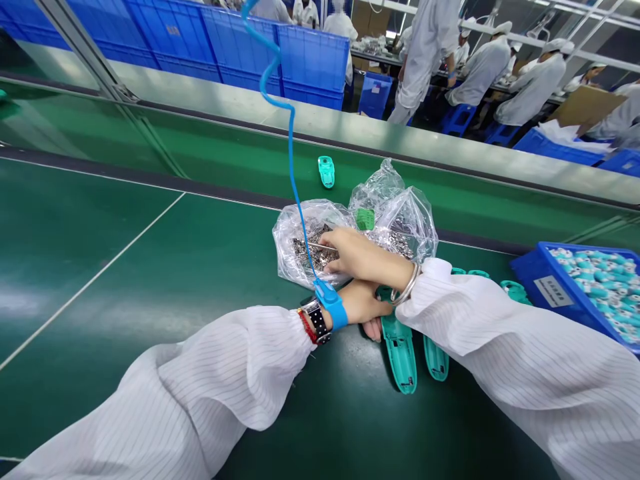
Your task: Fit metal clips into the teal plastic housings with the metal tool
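My right hand (350, 255) reaches across to the left into an open clear plastic bag (295, 233) of small metal parts. Its fingertips are bent down and pinched together among the parts; what they hold is too small to name. My left hand (361, 305) lies under my right wrist, mostly hidden. Its fingers curl on a teal plastic shell (400, 350) resting on the green belt. A second teal shell (436, 359) lies beside it. On my left wrist are a blue strap (331, 303) and a watch.
A second clear bag (403, 220) with a green tag (365, 219) sits behind the first. One teal shell (326, 171) lies on the far belt. A blue crate (545, 270) of teal parts stands right. A blue coiled cord (290, 133) rises from my wrist. Workers in white sit beyond.
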`<state>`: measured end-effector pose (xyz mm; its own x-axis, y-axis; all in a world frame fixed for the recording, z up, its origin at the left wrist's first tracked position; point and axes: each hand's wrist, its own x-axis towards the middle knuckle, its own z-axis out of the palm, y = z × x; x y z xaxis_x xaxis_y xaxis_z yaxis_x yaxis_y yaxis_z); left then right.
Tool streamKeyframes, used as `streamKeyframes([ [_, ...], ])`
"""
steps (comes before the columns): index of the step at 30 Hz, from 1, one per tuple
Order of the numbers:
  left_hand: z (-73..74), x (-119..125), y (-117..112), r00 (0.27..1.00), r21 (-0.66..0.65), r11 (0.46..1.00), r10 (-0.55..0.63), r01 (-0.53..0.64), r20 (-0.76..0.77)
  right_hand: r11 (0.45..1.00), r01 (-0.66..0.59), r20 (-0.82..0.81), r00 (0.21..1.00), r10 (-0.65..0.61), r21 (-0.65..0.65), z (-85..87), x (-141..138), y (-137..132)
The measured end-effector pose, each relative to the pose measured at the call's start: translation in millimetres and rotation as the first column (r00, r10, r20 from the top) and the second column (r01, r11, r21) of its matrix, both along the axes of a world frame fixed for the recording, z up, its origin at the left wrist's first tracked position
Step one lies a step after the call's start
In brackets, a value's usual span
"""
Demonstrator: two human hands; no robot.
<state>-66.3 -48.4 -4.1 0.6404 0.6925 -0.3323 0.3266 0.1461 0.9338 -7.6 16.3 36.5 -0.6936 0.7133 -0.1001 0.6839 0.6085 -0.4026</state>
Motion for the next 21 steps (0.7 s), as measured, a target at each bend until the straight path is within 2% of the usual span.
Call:
streamKeyframes([
  [4,0.9,0.4,0.1,0.999,0.002,1.0,0.005,-0.005,-0.044,0.997,-0.022,0.041,0.999,0.025,-0.074,-1.5,-2.8,-2.7],
  [7,1.7,0.3,0.2,0.999,0.017,1.0,0.019,-0.018,-0.047,0.997,-0.019,0.016,1.0,0.02,-0.075,-0.5,-4.1,0.1],
  [11,1.7,0.5,1.8,0.997,0.179,0.982,0.068,-0.061,-0.036,0.999,-0.005,-0.03,1.0,0.003,-0.053,0.9,-2.9,2.9],
  [12,1.0,0.7,2.2,0.996,0.183,0.981,0.074,-0.066,-0.039,0.999,0.001,-0.038,0.999,-0.003,-0.047,0.7,-2.5,2.2],
  [16,-2.1,2.5,2.8,0.994,0.02,1.0,0.021,-0.019,-0.109,0.999,-0.001,-0.018,1.0,0.0,-0.048,-2.3,-3.5,-3.9],
  [21,0.3,1.9,1.1,0.998,-0.016,1.0,0.01,-0.011,-0.07,0.998,0.007,-0.014,1.0,-0.008,-0.055,-2.5,-5.9,-2.6],
])
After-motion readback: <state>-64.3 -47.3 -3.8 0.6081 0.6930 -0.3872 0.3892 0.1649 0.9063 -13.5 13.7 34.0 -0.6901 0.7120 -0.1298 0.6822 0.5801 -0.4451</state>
